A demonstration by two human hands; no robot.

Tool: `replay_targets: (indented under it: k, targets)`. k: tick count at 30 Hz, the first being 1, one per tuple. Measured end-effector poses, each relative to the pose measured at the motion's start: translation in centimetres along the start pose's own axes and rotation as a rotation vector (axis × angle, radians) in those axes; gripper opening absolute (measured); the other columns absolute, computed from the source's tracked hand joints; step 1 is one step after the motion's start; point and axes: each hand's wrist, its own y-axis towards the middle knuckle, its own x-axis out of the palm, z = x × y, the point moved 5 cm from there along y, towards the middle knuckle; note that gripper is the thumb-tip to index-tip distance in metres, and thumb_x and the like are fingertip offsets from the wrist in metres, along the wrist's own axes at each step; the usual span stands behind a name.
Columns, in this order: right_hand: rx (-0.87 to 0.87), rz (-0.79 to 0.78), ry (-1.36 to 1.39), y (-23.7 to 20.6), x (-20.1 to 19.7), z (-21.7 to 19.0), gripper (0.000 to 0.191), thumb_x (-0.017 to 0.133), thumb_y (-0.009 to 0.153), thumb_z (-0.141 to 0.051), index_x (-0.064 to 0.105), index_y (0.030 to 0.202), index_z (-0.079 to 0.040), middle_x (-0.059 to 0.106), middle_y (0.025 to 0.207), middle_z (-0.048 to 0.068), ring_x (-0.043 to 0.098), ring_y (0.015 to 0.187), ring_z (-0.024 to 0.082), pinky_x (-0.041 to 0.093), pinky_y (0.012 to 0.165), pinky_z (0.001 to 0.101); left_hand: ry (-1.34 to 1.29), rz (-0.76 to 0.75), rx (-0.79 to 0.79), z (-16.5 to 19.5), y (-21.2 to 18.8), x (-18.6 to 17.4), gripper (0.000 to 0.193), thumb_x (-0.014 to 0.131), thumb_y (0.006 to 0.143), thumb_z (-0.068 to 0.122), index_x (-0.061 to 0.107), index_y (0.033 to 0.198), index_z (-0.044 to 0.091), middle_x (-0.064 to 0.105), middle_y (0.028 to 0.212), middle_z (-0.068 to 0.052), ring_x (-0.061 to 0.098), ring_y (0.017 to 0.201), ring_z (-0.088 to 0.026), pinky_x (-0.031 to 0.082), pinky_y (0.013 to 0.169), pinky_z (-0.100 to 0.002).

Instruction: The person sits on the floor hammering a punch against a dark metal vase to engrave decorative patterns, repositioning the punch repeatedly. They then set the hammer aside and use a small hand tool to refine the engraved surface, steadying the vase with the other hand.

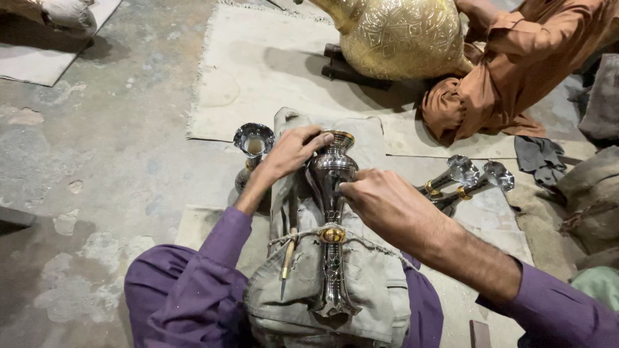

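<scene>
**Vase lies lengthwise on the padded lap, both hands at its far end**

Head view:
- Silver vase (332, 225) lies on its side on a grey-green cloth pad (361, 290) over the person's lap. Long axis runs straight away from the body: base near the body, brass-rimmed mouth at the far end. A brass band sits at its middle, with a cord across the pad at that point.
- Left hand (290, 153) is at the vase's mouth end, on its left side, fingers curled over the rim. The grip looks like a steadying hold on the neck, not a full wrap.
- Right hand (387, 203) is just right of the vase's upper body, fingertips pinched against the shoulder. Can't tell if a small tool is in that grip.
- Both hands are on the far half; the near half by the base is untouched. Left is nearer the mouth, right nearer the mid-band.
- A thin pointed tool (287, 261) lies on the pad just left of the vase, parallel to it.
- Left of the vase's mouth: another silver cup-shaped piece (253, 142) standing on the floor. Right of the vase: two flared silver pieces (471, 177) lying on a mat.
- Beyond the vase: a large engraved brass vessel (400, 35) and a second person in an orange garment (516, 71).
</scene>
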Motion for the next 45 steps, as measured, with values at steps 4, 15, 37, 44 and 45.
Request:
replay_targets:
  k: [4,15,37,44,45]
  targets:
    - [0.071,-0.049,-0.081,-0.2,0.8,0.6,0.013,0.053,0.093,0.001,0.066,0.096,0.004,0.065,0.081,0.019,0.070,0.065,0.031,0.058,0.056,0.0440,0.008,0.077,0.093,0.5,0.0,-0.2,0.044,0.060,0.101,0.043,0.072,0.116,0.004,0.076,0.105,-0.020,0.073,0.096,-0.029,0.055,0.085,-0.042]
    - [0.038,0.211,0.086,-2.8,1.6,2.4,0.021,0.063,0.094,-0.019,0.073,0.109,-0.006,0.066,0.077,0.016,0.067,0.064,0.036,0.053,0.057,0.0490,0.048,0.092,0.141,2.9,0.4,0.0,0.037,0.064,0.100,0.035,0.071,0.110,0.001,0.074,0.095,-0.022,0.072,0.088,-0.037,0.054,0.077,-0.044]
    - [-0.030,0.204,-0.037,-2.6,2.8,2.3,0.021,0.062,0.094,-0.010,0.070,0.109,0.002,0.062,0.072,0.014,0.065,0.056,0.028,0.053,0.047,0.0439,0.148,0.081,0.099,3.7,0.5,0.0,0.037,0.065,0.099,0.034,0.073,0.109,0.000,0.076,0.092,-0.021,0.073,0.083,-0.033,0.055,0.077,-0.044]
    - [-0.011,0.175,-0.060,-2.8,2.8,2.1,0.020,0.060,0.094,-0.008,0.068,0.110,0.002,0.062,0.073,0.014,0.066,0.057,0.029,0.055,0.048,0.0435,0.284,0.400,0.426,6.6,-2.5,-1.7,0.021,0.061,0.105,0.021,0.073,0.115,0.007,0.077,0.106,-0.013,0.072,0.096,-0.032,0.056,0.084,-0.044]
    - [-0.016,0.177,-0.065,-2.8,2.6,1.9,0.020,0.060,0.094,-0.008,0.068,0.110,0.002,0.062,0.073,0.014,0.066,0.058,0.030,0.055,0.049,0.0440,0.254,0.353,0.345,6.3,-3.5,-1.7,0.018,0.063,0.104,0.017,0.074,0.115,0.008,0.076,0.102,-0.012,0.071,0.091,-0.030,0.057,0.080,-0.042]
